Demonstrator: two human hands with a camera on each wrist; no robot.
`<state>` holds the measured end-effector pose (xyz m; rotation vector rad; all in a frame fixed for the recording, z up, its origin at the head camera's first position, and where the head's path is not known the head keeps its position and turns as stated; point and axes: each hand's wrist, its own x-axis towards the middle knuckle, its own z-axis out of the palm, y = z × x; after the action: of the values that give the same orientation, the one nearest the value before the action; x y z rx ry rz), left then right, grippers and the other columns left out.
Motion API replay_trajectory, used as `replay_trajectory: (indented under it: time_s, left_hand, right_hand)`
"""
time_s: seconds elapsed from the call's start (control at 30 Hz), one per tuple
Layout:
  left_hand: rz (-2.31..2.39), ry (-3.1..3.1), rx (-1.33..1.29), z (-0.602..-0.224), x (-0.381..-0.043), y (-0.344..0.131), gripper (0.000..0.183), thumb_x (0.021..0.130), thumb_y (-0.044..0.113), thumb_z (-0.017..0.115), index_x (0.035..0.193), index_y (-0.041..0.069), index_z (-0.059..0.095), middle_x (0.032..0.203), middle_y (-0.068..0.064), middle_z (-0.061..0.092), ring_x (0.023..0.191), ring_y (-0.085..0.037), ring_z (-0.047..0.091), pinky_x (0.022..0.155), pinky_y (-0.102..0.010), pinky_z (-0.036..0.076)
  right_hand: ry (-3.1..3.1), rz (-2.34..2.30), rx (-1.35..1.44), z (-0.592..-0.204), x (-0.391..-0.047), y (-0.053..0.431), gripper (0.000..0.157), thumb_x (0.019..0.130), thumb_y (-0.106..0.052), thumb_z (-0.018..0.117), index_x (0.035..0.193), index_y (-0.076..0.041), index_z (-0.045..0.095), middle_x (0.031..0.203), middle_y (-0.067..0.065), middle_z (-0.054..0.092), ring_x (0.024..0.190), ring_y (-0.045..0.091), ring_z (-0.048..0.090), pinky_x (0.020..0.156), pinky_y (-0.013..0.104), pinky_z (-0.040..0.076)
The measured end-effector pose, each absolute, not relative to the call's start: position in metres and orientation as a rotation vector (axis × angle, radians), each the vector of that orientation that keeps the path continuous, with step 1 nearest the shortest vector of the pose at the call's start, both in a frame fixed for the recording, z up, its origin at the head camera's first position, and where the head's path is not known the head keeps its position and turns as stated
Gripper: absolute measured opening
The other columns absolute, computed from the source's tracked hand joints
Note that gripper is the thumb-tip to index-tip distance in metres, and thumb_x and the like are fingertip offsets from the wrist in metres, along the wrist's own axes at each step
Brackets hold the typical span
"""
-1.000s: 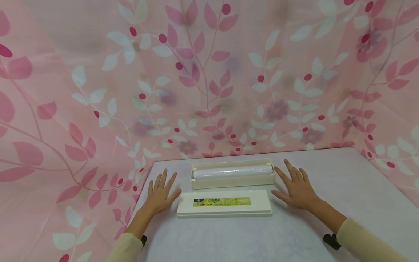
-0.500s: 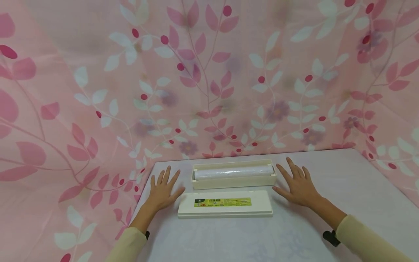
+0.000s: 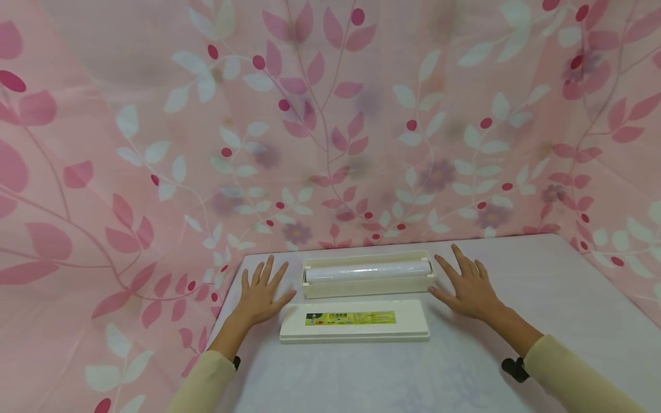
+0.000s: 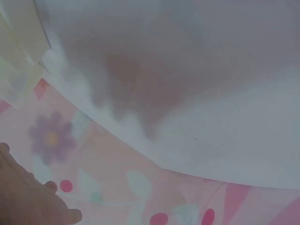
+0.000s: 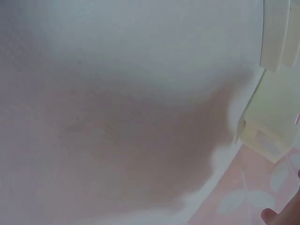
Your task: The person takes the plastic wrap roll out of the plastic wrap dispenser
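Note:
A roll of plastic wrap lies in an open cream box toward the back of the table. In front of the box is its long cream lid, which bears a yellow-green label. My left hand, fingers spread, hovers left of the lid and box. On the other side my right hand is spread too, its thumb and index fingertips close to the box's right end. Neither hand holds anything. The left wrist view catches part of the left hand at its lower left corner.
The table has a pale cloth, and its back edge meets a pink curtain patterned with leaves and flowers. Curtain also hangs along the left and right sides. Hand shadows fall on the cloth in both wrist views.
My left hand has moved a little forward and to the right, toward the box. The right hand has shifted only slightly forward. Box, roll and lid stay where they were.

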<state>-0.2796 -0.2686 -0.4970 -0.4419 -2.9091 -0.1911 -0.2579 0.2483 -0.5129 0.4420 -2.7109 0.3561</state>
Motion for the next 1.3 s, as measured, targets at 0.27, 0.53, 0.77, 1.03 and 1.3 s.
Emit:
replay_trajectory:
  time_s: [0.27, 0.53, 0.77, 1.03, 1.3]
  left_hand:
    - [-0.215, -2.923, -0.462, -0.494, -0.283, -0.264, 0.079, 0.093, 0.064, 0.049, 0.159, 0.03, 0.02, 0.167, -0.012, 0.008, 0.151, -0.041, 0.011, 0.113, -0.072, -0.003]
    - [-0.24, -2.925, -0.469, -0.493, -0.287, -0.261, 0.078, 0.094, 0.064, 0.048, 0.159, 0.031, 0.019, 0.167, -0.012, 0.009, 0.151, -0.039, 0.012, 0.114, -0.071, -0.002]
    - [-0.24, -2.92, -0.488, -0.492, -0.289, -0.257, 0.079, 0.094, 0.064, 0.047, 0.159, 0.029, 0.018, 0.167, -0.01, 0.01, 0.151, -0.039, 0.013, 0.113, -0.072, -0.002]
    - [-0.264, -2.934, -0.501, -0.489, -0.293, -0.253, 0.079, 0.095, 0.065, 0.044, 0.16, 0.029, 0.016, 0.168, -0.007, 0.006, 0.152, -0.037, 0.011, 0.113, -0.071, -0.003]
    - [-0.168, -2.936, -0.513, -0.49, -0.294, -0.254, 0.073, 0.098, 0.063, 0.041, 0.159, 0.03, 0.018, 0.167, -0.009, 0.007, 0.152, -0.038, 0.011, 0.113, -0.072, -0.003]
  right_hand:
    - [-2.728, 0.398, 0.446, -0.512, -0.26, 0.245, 0.081, 0.087, -0.056, 0.064, 0.151, -0.014, 0.036, 0.161, 0.027, 0.016, 0.137, 0.049, 0.03, 0.109, 0.071, 0.018]
    - [-2.707, 0.396, 0.45, -0.516, -0.263, 0.24, 0.082, 0.087, -0.057, 0.063, 0.153, -0.016, 0.034, 0.16, 0.025, 0.019, 0.138, 0.047, 0.029, 0.108, 0.071, 0.019]
    - [-2.718, 0.409, 0.436, -0.519, -0.265, 0.235, 0.082, 0.088, -0.058, 0.062, 0.154, -0.018, 0.032, 0.161, 0.025, 0.017, 0.139, 0.047, 0.028, 0.109, 0.072, 0.017]
    - [-2.711, 0.436, 0.449, -0.518, -0.265, 0.236, 0.079, 0.089, -0.057, 0.062, 0.152, -0.016, 0.036, 0.161, 0.026, 0.017, 0.138, 0.048, 0.029, 0.108, 0.072, 0.02]
    - [-2.715, 0.489, 0.466, -0.518, -0.263, 0.231, 0.079, 0.089, -0.055, 0.063, 0.152, -0.015, 0.035, 0.159, 0.027, 0.021, 0.138, 0.048, 0.029, 0.107, 0.071, 0.019]
